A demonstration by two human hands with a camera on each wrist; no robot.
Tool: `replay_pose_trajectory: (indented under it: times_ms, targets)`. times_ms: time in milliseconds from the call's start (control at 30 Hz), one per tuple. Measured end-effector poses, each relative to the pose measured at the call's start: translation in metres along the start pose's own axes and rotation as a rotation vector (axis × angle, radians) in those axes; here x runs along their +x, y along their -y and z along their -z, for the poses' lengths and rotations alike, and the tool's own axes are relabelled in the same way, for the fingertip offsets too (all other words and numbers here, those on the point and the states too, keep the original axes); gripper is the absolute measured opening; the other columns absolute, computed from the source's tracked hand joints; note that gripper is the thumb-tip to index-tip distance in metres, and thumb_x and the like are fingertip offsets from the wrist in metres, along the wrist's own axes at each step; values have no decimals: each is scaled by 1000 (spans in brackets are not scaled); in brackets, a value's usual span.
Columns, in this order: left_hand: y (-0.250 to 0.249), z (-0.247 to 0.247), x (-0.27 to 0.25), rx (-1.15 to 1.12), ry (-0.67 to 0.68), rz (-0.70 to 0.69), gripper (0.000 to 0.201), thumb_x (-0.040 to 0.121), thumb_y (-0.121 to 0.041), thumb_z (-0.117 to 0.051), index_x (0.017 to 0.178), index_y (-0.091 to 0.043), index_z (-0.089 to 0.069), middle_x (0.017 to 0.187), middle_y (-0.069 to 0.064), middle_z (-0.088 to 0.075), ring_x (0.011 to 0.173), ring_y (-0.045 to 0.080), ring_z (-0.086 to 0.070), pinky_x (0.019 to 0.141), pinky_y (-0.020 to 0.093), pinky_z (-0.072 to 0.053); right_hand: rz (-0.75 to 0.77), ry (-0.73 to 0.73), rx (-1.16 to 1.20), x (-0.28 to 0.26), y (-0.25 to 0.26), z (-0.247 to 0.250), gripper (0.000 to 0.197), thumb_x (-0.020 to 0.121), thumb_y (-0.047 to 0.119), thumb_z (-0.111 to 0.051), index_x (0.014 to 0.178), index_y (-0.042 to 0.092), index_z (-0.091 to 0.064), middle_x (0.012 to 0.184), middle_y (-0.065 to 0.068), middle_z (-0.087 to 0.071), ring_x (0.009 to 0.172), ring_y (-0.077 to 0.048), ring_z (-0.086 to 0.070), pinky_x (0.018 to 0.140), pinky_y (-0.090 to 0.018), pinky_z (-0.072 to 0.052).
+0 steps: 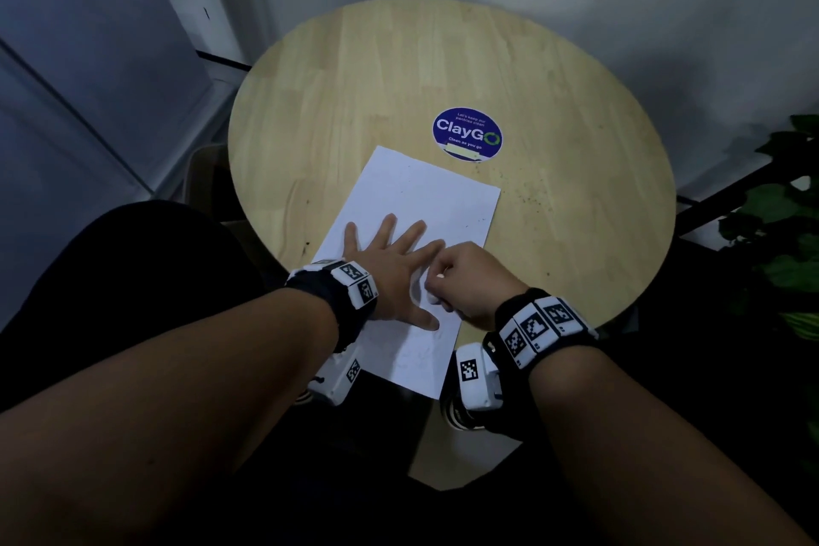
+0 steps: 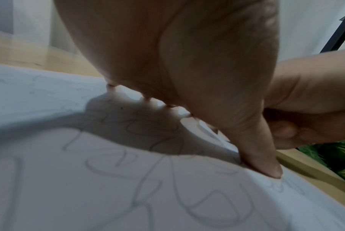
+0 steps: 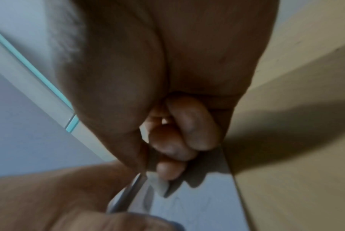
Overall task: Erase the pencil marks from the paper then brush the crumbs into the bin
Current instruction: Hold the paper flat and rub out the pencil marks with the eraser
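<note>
A white sheet of paper (image 1: 425, 195) lies on the round wooden table (image 1: 354, 80), its near end hanging over the table's edge. Faint pencil marks (image 2: 128, 164) cover the near part of the paper. My left hand (image 1: 394, 257) presses flat on the sheet with fingers spread. My right hand (image 1: 436, 288) is curled beside the left thumb and pinches a small white eraser (image 1: 432, 296) against the paper. In the right wrist view the curled fingers (image 3: 187, 132) hide most of the eraser. No bin is in view.
A round blue ClayGo sticker (image 1: 467, 134) is stuck on the table beyond the paper. Dark specks (image 1: 532, 191) are scattered on the wood right of the sheet. Green plant leaves (image 1: 789, 244) stand off the table's right side. A wall runs behind the table.
</note>
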State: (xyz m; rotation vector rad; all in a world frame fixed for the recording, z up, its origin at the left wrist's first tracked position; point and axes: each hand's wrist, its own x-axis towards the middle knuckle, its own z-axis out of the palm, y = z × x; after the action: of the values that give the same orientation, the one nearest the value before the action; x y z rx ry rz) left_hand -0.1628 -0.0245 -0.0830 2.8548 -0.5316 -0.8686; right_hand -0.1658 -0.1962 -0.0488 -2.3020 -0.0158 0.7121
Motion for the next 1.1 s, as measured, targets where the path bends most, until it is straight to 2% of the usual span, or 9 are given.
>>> replay_pose_trajectory:
  times_ms: [167,300,333,467,633,767,933,1033,1100]
  targets:
    - [-2,4,0,18,13,12,127,70,-97,-57,161,-50,18,171,-12,29,157,33,30,114,82,9,-29,-258,-7,10,-7,5,18,92,23,-64,77,23,-73,71,5,-76,70,-17,-74,73,-39,-63]
    - [-1,1,0,11,10,8,130,67,-99,-57,162,-49,16,171,-12,28,157,34,29,114,83,7,-1,20,-28,-3,1,1,19,92,5,-62,78,9,-74,57,0,-70,47,-10,-62,52,-29,-51]
    - [-1,1,0,16,11,6,129,67,-99,-56,161,-49,17,171,-12,29,157,34,29,114,83,6,-9,24,-18,-4,-1,4,19,92,4,-63,78,9,-75,56,1,-69,45,-9,-60,52,-28,-49]
    - [-3,5,0,33,27,18,127,70,-97,-56,161,-50,19,171,-13,30,157,33,29,114,82,8,-26,-249,-18,9,-10,7,16,92,24,-65,77,23,-73,69,4,-76,68,-17,-73,71,-38,-63]
    - [-2,2,0,23,15,10,129,68,-98,-57,162,-49,17,171,-12,29,157,34,29,114,83,6,5,24,-28,-4,-5,5,17,90,5,-63,79,10,-75,61,-1,-72,52,-12,-64,51,-25,-49]
    - [-4,5,0,28,23,19,127,71,-96,-57,161,-50,18,171,-13,30,157,34,29,114,82,8,2,-251,-54,7,-12,6,18,95,21,-63,79,23,-72,71,3,-75,67,-14,-70,66,-31,-58]
    - [-2,2,1,26,10,10,128,69,-98,-57,162,-49,16,172,-12,28,157,35,28,113,83,5,26,15,-51,-4,-8,3,19,89,6,-64,76,13,-76,66,-1,-75,58,-12,-67,60,-29,-54]
    - [-5,6,1,34,23,19,127,71,-96,-58,162,-50,17,171,-12,29,157,34,28,114,82,6,0,-229,-51,6,-15,7,17,92,18,-64,78,22,-74,74,2,-76,71,-16,-72,71,-34,-61]
    - [-4,6,0,33,24,22,127,71,-96,-59,162,-50,17,171,-12,29,157,34,28,114,82,7,12,-252,-83,7,-14,6,17,93,21,-63,79,23,-72,76,2,-75,72,-18,-72,69,-33,-60]
